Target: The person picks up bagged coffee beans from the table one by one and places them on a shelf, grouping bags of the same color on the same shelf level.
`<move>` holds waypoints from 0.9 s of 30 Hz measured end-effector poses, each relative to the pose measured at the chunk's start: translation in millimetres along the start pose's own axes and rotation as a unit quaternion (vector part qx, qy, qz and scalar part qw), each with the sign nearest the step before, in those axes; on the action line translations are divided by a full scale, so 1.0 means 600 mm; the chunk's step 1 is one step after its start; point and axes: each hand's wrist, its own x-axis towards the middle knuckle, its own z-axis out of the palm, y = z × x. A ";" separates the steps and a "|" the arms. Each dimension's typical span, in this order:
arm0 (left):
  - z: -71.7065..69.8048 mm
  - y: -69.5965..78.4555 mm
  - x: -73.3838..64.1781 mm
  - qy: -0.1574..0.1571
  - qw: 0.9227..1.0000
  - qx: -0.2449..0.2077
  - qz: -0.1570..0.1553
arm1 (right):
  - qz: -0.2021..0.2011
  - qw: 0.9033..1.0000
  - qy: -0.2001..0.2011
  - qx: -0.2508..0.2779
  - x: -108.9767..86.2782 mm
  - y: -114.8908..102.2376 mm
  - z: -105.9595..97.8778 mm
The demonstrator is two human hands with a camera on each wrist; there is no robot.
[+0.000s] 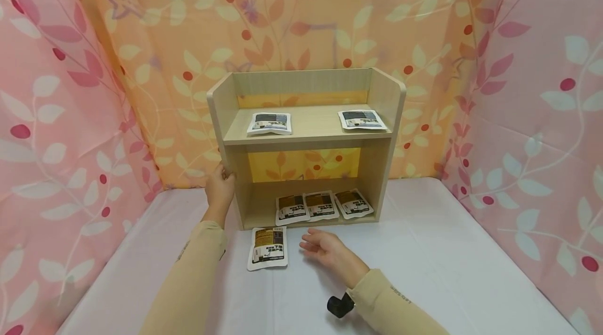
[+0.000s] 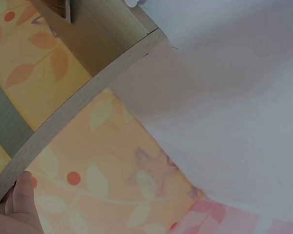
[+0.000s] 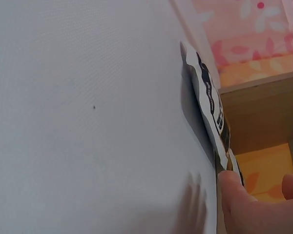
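A small wooden shelf unit [image 1: 306, 138] with two levels stands on the white table. My left hand [image 1: 220, 191] grips the edge of its left side panel [image 2: 83, 105]; part of the fingers is hidden. A white pouch with a brown and black label [image 1: 268, 248] lies on the table at the shelf's front left. To the right of this pouch is my right hand [image 1: 330, 252], fingers loosely extended, holding nothing. Three similar pouches [image 1: 321, 205] are side by side on the lower level. On the upper level lie two blue-labelled pouches, one left [image 1: 270, 123] and one right [image 1: 361, 120].
Patterned cloth hangs behind the shelf [image 1: 301, 15] and on both sides, pink at the left [image 1: 56, 115] and right [image 1: 532, 115]. A black wrist-worn device [image 1: 340, 305] shows at my right cuff. The white tablecloth [image 1: 447, 251] extends to the right of the shelf.
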 end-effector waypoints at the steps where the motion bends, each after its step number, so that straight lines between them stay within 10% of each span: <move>1: 0.000 0.000 0.000 0.000 1.000 0.000 -0.001 | 0.002 1.000 -0.002 -0.003 -0.001 0.002 0.001; 27: 0.003 -0.002 0.002 0.005 1.000 0.004 -0.005 | 0.073 0.995 0.013 -0.065 0.004 0.040 0.024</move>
